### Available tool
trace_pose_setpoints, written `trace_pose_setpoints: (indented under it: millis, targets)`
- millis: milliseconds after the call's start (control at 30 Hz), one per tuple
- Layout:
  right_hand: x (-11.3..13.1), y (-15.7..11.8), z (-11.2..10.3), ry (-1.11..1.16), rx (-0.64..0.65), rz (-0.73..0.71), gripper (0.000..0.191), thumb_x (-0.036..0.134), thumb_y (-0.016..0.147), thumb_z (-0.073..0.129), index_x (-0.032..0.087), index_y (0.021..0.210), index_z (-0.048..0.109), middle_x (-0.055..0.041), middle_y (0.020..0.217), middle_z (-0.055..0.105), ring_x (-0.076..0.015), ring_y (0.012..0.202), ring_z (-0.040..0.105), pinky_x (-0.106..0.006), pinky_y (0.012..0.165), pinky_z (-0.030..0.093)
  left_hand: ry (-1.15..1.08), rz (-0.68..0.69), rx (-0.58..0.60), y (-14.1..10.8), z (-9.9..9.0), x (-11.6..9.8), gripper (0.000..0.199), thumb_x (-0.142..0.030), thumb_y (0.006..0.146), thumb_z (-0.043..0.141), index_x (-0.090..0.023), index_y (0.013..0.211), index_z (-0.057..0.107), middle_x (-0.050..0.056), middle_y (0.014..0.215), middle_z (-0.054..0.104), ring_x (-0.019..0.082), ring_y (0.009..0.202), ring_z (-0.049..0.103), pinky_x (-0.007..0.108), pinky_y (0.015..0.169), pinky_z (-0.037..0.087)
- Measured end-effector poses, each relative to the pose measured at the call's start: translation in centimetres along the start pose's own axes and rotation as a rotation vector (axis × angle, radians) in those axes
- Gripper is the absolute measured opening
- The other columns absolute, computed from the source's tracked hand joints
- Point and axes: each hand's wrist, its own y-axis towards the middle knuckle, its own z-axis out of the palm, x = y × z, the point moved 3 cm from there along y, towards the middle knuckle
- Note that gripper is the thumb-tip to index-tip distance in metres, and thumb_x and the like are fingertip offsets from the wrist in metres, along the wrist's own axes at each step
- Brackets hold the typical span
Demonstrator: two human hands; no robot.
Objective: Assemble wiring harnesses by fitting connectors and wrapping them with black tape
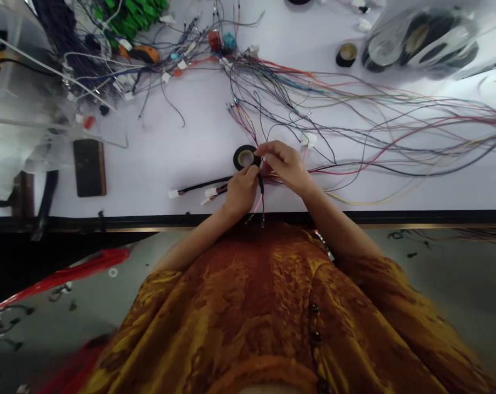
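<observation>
Near the table's front edge, my left hand [242,191] is closed round a wire bundle. Black-wrapped branches with white connectors [174,193] stick out to its left, and a short branch with a pink wire [258,204] hangs down beside it. My right hand [287,167] touches the same spot, its thumb and forefinger pinched at the black tape roll [245,158]. The roll lies just above my left hand, its hole facing up. Long loose wires [346,169] run from under my right hand to the right.
A large spread of coloured wires [281,82] crosses the back and right. A phone [89,167] lies at the left, near plastic bags. Orange-handled cutters [145,53] lie among wires at the back left. A small tape roll [346,54] and bagged rolls [420,44] stand back right.
</observation>
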Motion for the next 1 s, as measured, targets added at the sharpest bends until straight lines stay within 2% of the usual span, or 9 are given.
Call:
trace_pose_setpoints:
  millis: [133,267,433,500,633,700,767,900,1000]
  targets:
    - [-1.3,3.2,-0.3,-0.304,0.013,0.026,0.012,0.017,0.080,0.062,0.018,0.090,0.068,-0.0030,0.086,0.073,-0.0178,0.077,0.067,-0.033,0.076,0.054,-0.088,-0.002,-0.058,-0.7,0.5,0.5,0.018,-0.018,0.098,0.046,-0.022,0.097,0.064,0.009,0.096,0.072,0.023,0.084,0.067,0.036,0.075,0.050]
    - [-1.4,4.2,-0.5,-0.548,0.211,-0.103,0.006,0.015,0.076,0.065,0.020,0.073,0.067,-0.0001,0.073,0.069,-0.0179,0.076,0.064,-0.031,0.075,0.050,-0.137,0.070,-0.119,-1.2,0.6,1.4,0.019,-0.022,0.100,0.045,-0.024,0.099,0.064,0.010,0.102,0.074,0.023,0.093,0.069,0.037,0.082,0.053]
    - [-0.8,5.7,0.6,-0.882,0.276,-0.133,0.011,0.016,0.081,0.063,0.019,0.071,0.064,-0.0080,0.090,0.069,-0.0228,0.083,0.065,-0.034,0.076,0.049,-0.113,0.174,-0.064,-1.3,1.2,2.1,0.024,-0.018,0.099,0.039,-0.021,0.093,0.063,0.011,0.111,0.074,0.022,0.100,0.069,0.038,0.088,0.055]
    - [-0.6,6.1,1.2,-0.908,0.259,-0.152,0.008,0.015,0.081,0.064,0.019,0.087,0.067,-0.0098,0.107,0.068,-0.0232,0.088,0.065,-0.034,0.076,0.049,-0.096,0.180,-0.027,-1.2,1.4,2.2,0.024,-0.016,0.097,0.040,-0.020,0.093,0.063,0.012,0.113,0.074,0.023,0.101,0.069,0.039,0.089,0.055]
    - [0.0,5.3,1.7,-0.810,0.425,-0.366,0.045,0.013,0.082,0.062,0.028,0.124,0.063,-0.0033,0.144,0.054,-0.0208,0.103,0.065,-0.033,0.086,0.050,-0.047,0.227,0.011,-1.1,1.3,2.2,0.025,-0.013,0.096,0.040,-0.019,0.094,0.063,0.013,0.114,0.073,0.023,0.102,0.069,0.038,0.088,0.056]
    - [0.4,4.6,1.1,-0.789,0.527,-0.406,0.045,0.014,0.081,0.064,0.030,0.123,0.065,-0.0009,0.154,0.046,-0.0226,0.113,0.063,-0.035,0.092,0.050,-0.049,0.237,0.017,-1.2,1.3,2.3,0.025,-0.014,0.097,0.039,-0.019,0.093,0.063,0.012,0.116,0.072,0.023,0.102,0.068,0.039,0.089,0.056]
    - [0.9,4.1,0.0,-0.772,0.548,-0.386,0.039,0.018,0.080,0.068,0.029,0.117,0.069,-0.0022,0.156,0.043,-0.0259,0.119,0.060,-0.040,0.098,0.048,-0.098,0.242,0.018,-1.2,1.2,2.4,0.023,-0.015,0.097,0.041,-0.020,0.091,0.062,0.012,0.119,0.071,0.022,0.105,0.067,0.039,0.093,0.055]
    - [1.6,2.6,-1.6,-0.817,0.445,-0.415,0.022,0.034,0.083,0.075,0.023,0.101,0.072,-0.0081,0.151,0.051,-0.0347,0.131,0.049,-0.056,0.113,0.037,-0.233,0.170,-0.093,-0.8,0.5,2.6,0.018,-0.023,0.099,0.048,-0.021,0.086,0.059,0.011,0.121,0.066,0.020,0.115,0.062,0.037,0.100,0.052]
    - [1.0,0.7,-1.2,-0.865,0.361,-0.419,0.020,0.034,0.085,0.073,0.017,0.096,0.070,-0.0150,0.144,0.055,-0.0375,0.133,0.046,-0.058,0.113,0.036,-0.324,0.068,-0.165,-0.2,0.0,2.7,0.021,-0.029,0.102,0.047,-0.021,0.087,0.059,0.009,0.104,0.069,0.018,0.100,0.065,0.036,0.093,0.053]
